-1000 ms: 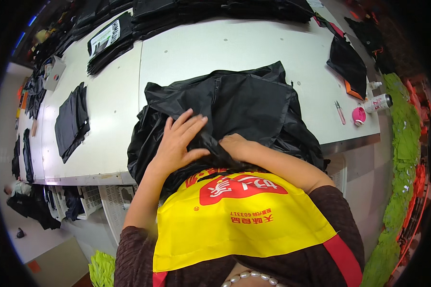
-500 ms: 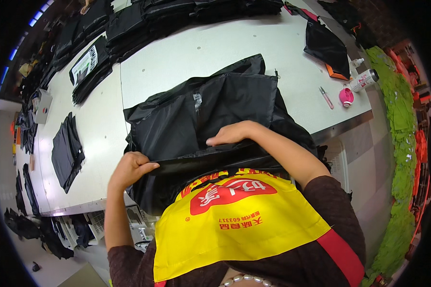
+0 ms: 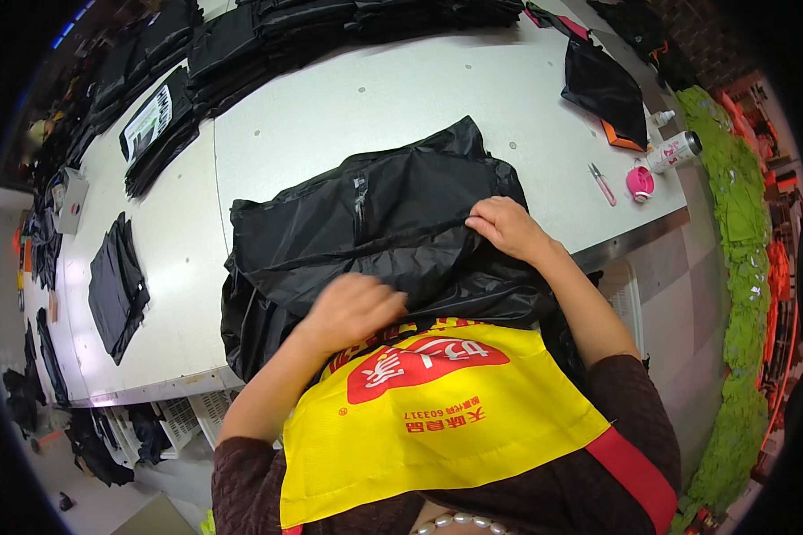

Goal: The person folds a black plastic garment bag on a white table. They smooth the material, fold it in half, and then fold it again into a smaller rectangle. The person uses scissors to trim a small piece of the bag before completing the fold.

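A black garment (image 3: 393,198) of thin, shiny cloth lies spread in front of me, its near part hanging over the table edge. A pale patch shows on its middle seam. My right hand (image 3: 509,227) pinches a fold of it near its right side. My left hand (image 3: 352,308) is over the near part of the cloth, close to my yellow apron (image 3: 437,419); motion smears its fingers, and I cannot tell whether they grip the cloth.
Stacks of folded black garments (image 3: 268,45) line the far edge of the white table (image 3: 366,111). A black folded piece (image 3: 118,290) lies left. At right are thread snips (image 3: 603,185), a pink tape roll (image 3: 640,183), a white bottle (image 3: 674,152) and a black piece (image 3: 602,85).
My right hand has moved right and up to the garment's right side, pulling a fold there. My left hand has left the left edge and moved right. The near cloth is folded differently.
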Action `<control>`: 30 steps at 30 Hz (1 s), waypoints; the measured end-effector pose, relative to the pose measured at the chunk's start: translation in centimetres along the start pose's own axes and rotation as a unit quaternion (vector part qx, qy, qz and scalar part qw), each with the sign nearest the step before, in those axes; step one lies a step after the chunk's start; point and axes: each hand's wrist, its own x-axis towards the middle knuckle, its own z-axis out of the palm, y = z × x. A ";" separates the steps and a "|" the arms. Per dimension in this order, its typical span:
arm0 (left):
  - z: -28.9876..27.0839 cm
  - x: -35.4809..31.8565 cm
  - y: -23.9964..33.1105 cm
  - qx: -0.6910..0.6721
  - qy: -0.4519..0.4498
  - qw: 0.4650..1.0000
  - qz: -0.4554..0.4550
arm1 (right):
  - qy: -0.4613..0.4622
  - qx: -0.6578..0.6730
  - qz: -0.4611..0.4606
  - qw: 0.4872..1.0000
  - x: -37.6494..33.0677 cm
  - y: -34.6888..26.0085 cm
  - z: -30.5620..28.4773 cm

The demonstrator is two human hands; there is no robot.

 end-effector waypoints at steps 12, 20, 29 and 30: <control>5.1 0.5 -1.8 -0.109 -0.176 0.947 -0.244 | -0.004 -0.117 0.140 0.983 2.1 3.9 2.1; 5.4 -1.2 -0.2 -0.296 -0.198 0.825 -0.439 | 0.197 -0.083 0.197 0.957 0.9 8.6 -0.3; 4.4 7.9 -6.7 -0.192 -0.037 0.916 -0.349 | 0.098 -0.327 0.547 0.764 -10.6 21.2 -8.6; 5.4 9.4 -8.0 -0.176 -0.018 0.924 -0.340 | 0.093 -0.324 0.542 0.770 -10.8 21.7 -8.7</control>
